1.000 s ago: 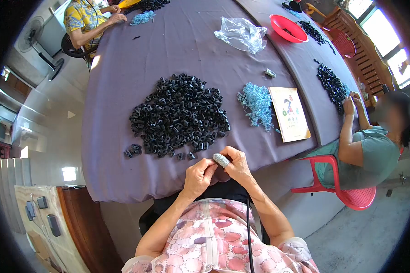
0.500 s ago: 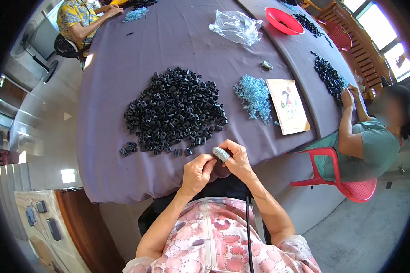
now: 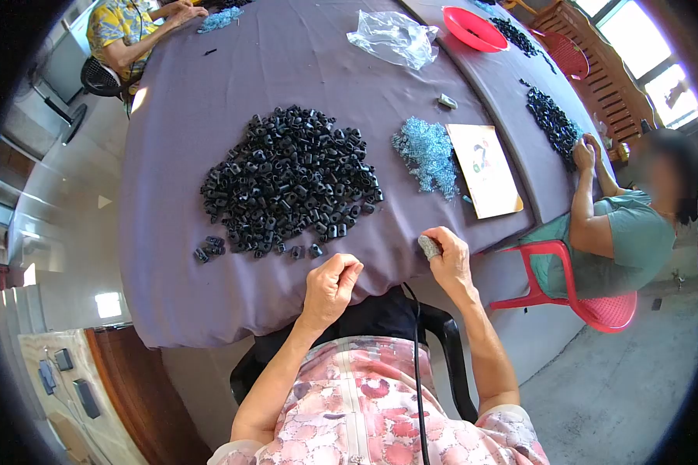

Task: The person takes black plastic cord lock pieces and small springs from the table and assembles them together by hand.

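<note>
My left hand (image 3: 331, 293) is closed in a pinch at the table's front edge; whatever it holds is hidden or too small to name. To its right, my right hand (image 3: 451, 263) is also closed, thumb against fingers, and I cannot make out anything in it. A grey wrapping (image 3: 430, 247) covers one of its digits. Beyond my left hand lies a big pile of small black plastic parts (image 3: 291, 182), with several loose ones (image 3: 209, 249) at its near left. Ahead of my right hand is a heap of small light-blue clear pieces (image 3: 428, 157), beside a booklet (image 3: 485, 170).
A purple-grey cloth covers the table (image 3: 167, 287). Farther back are a clear plastic bag (image 3: 393, 39), a red bowl (image 3: 475, 31) and a small pale object (image 3: 447, 101). One person (image 3: 624, 232) sits at right by more black parts (image 3: 551, 124); another (image 3: 120, 35) sits far left.
My hands were together at the table edge; now they are apart. The right hand has moved right, the left slightly. The whole view has shifted a little.
</note>
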